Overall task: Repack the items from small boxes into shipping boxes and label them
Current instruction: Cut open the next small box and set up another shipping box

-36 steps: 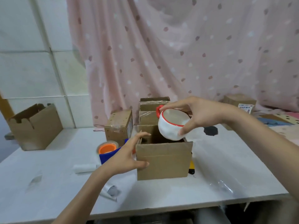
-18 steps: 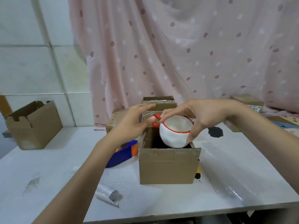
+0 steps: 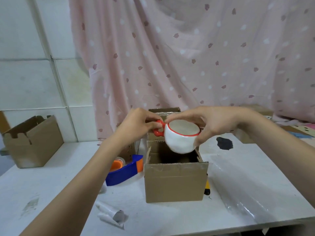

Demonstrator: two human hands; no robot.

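Note:
A white cup with a red rim and red handle hangs above an open cardboard box in the middle of the table. My right hand grips the cup by its rim and right side. My left hand pinches the red handle on the cup's left. The cup is upright, its bottom just above the box's opening. A second open cardboard box stands directly behind, mostly hidden by the hands and cup.
A blue and orange tape dispenser lies left of the box. An open carton stands at the far left. Curled label paper lies near the front edge, clear plastic film at right. A yellow-black knife peeks from behind the box.
My left hand left the front box's side, rose and took the cup's red handle. The cup turned upright and sits slightly higher over the box opening.

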